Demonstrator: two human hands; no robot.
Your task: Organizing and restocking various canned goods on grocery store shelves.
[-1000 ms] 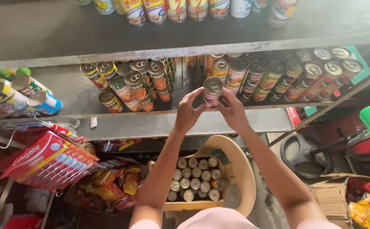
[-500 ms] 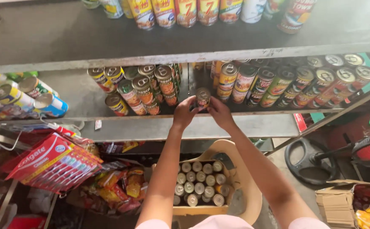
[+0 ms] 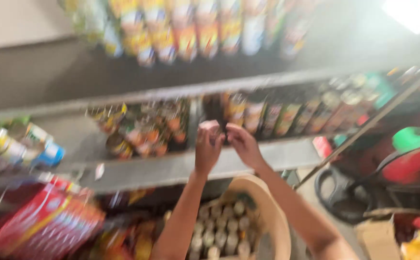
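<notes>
Holding cans (image 3: 222, 228), upright, in beige basket (image 3: 273, 212)

**Motion blur smears the whole shelf view**

The small round tin (image 3: 210, 128) between the left hand (image 3: 207, 149) and right hand (image 3: 242, 145) is a pale smear; whether the fingers grip it cannot be told. The rows of coloured cans on the grey metal shelf (image 3: 171, 166) run together. The beige plastic basket (image 3: 275, 216) and both forearms are cut off by the bottom edge.
</notes>
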